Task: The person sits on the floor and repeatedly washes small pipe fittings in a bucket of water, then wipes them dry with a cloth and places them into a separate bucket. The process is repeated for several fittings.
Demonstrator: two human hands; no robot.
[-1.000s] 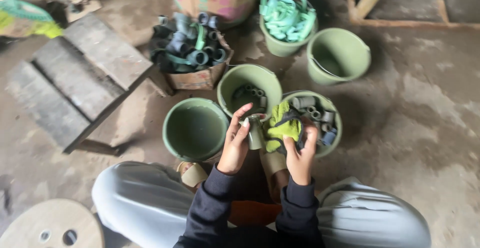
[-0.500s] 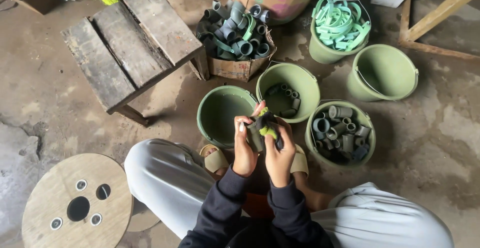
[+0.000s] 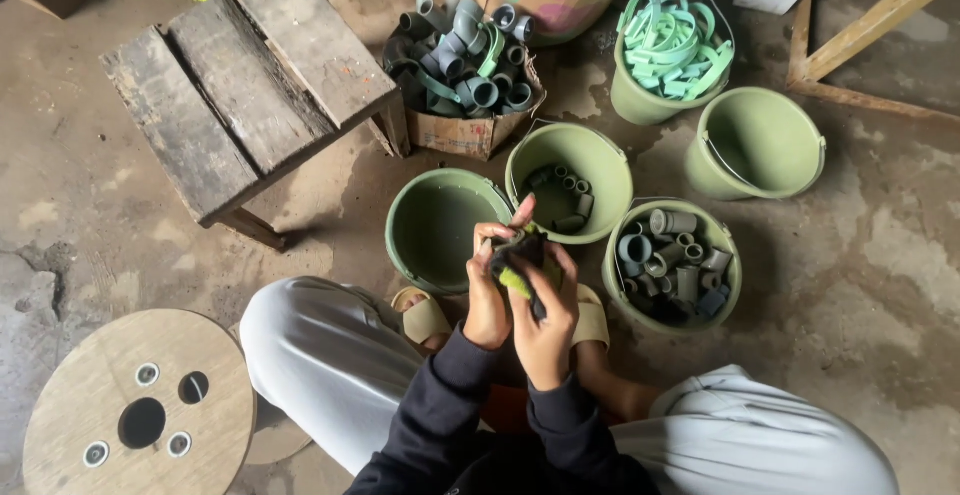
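sleeves [image 3: 440,410]: dark navy | trousers [image 3: 310,355]: light grey | sandals [image 3: 425,317]: tan

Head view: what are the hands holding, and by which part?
Both the left hand and right hand clasp a yellow-green and dark cloth bunched between them. Whatever it wraps is hidden, so the exact hold cannot be told.

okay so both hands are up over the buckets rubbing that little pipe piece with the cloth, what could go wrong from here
1. The cloth covers most of the pipe fitting, so the left hand has only a narrow grip; it might slip.
2. If it slips, it could drop into the empty bucket or the bucket of fittings beside it and get mixed up.
3. The right hand works close to the buckets' rims, so a hard rub could knock one.
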